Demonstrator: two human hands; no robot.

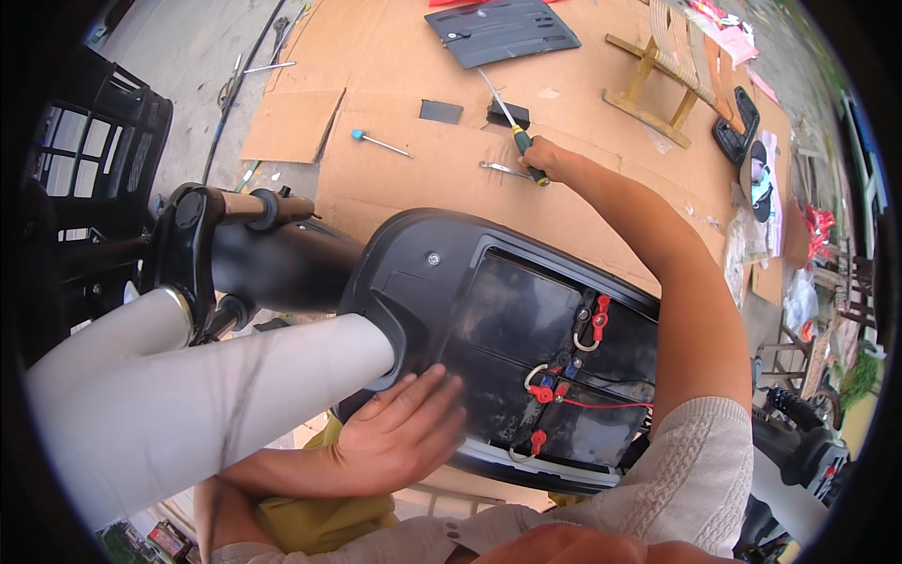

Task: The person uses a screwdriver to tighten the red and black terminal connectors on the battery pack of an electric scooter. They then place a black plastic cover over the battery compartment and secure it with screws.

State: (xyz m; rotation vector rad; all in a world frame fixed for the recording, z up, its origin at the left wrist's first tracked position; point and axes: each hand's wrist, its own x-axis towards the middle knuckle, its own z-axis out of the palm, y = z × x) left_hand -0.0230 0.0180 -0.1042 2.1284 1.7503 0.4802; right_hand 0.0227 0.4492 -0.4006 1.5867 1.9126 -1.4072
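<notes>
My right hand (546, 158) grips the green and yellow handle of a screwdriver (522, 137) over the cardboard, its long shaft pointing up the picture. Below that handle lies a wrench (506, 169). My left hand (409, 430), slightly blurred, rests with extended fingers at the near edge of a black plastic battery housing (416, 289). Inside the housing, black batteries (518, 303) sit side by side, joined by short white wires, with red terminal covers (600, 317) and a red wire (609, 405). A thick white frame tube (232, 395) meets the housing's left end.
Cardboard (394, 180) covers the floor. On it lie a blue-handled screwdriver (380, 142), a black block (509, 114), a small dark plate (441, 111) and a large dark panel (502, 32). A wooden folding stool (655, 92) stands upper right; a black crate (99, 141) is at left.
</notes>
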